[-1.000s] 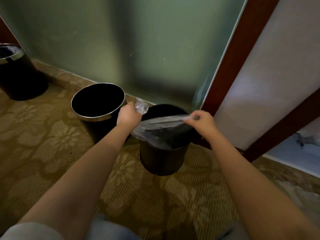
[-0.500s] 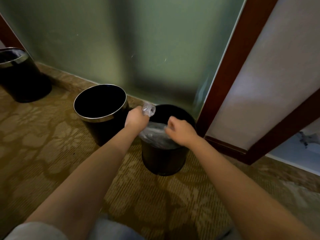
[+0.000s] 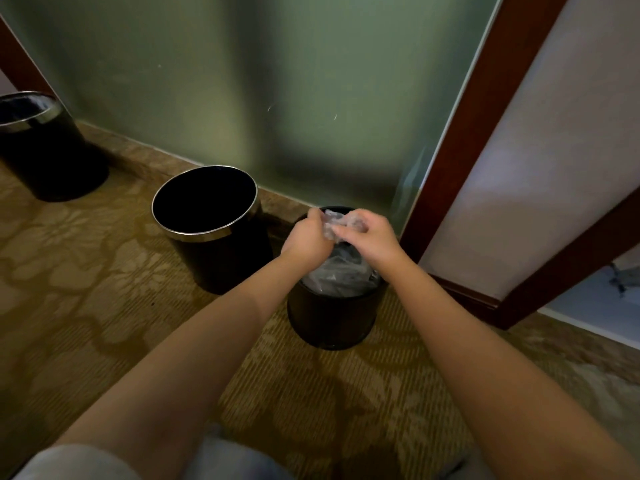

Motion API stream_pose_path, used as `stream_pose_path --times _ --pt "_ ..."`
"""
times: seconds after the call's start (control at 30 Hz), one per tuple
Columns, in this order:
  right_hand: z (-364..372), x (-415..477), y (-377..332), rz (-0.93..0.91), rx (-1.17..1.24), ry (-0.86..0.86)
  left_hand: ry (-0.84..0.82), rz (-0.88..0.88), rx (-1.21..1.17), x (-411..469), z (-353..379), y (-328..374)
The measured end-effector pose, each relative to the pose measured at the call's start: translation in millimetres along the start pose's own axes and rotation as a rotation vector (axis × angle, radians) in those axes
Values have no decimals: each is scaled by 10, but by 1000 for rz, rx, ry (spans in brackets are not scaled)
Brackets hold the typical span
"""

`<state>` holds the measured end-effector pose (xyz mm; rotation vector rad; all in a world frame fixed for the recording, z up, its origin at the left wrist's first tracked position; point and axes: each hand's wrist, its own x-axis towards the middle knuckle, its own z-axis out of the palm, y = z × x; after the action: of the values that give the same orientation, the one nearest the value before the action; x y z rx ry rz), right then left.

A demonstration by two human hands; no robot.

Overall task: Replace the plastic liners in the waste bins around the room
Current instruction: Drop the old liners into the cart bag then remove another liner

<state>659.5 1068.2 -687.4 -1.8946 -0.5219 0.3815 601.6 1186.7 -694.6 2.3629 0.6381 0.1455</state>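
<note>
Head view shows left hand [image 3: 307, 238] and right hand [image 3: 371, 234] both pinching the bunched clear liner [image 3: 337, 220] over the black bin [image 3: 332, 320]; an uneven pull may tear it or tip the bin.

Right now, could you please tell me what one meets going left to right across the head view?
black waste bin at the left edge → open steel-rimmed black bin → small black bin with the clear plastic liner → red-brown door frame
</note>
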Motion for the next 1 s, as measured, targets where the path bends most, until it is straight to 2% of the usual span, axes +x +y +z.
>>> stream_pose_path --times 0.23,0.4,0.5,0.6,0.7,0.77,0.87,0.9,1.0 --pt "-53 67 120 130 6 181 -128 77 20 -37 -20 -44" --pt "-86 63 176 178 -85 189 -185 36 -598 -86 -50 63" --pt "-100 48 208 213 -187 138 -334 67 -742 -124 -103 178" --pt "-106 35 227 228 -217 113 -369 19 -740 -131 -96 190" --pt "-168 26 247 242 -186 135 -187 -91 -673 -82 -102 139" --pt "-229 5 233 135 -322 125 -129 -112 -541 -23 -92 39" --pt "-306 16 123 -11 -639 111 -173 -62 -456 -12 -56 -52" --pt "-329 35 60 -26 -678 116 -184 -31 -454 -8 -46 -54" --pt "-394 92 -152 -59 -531 84 -222 58 -472 -31 -25 25"
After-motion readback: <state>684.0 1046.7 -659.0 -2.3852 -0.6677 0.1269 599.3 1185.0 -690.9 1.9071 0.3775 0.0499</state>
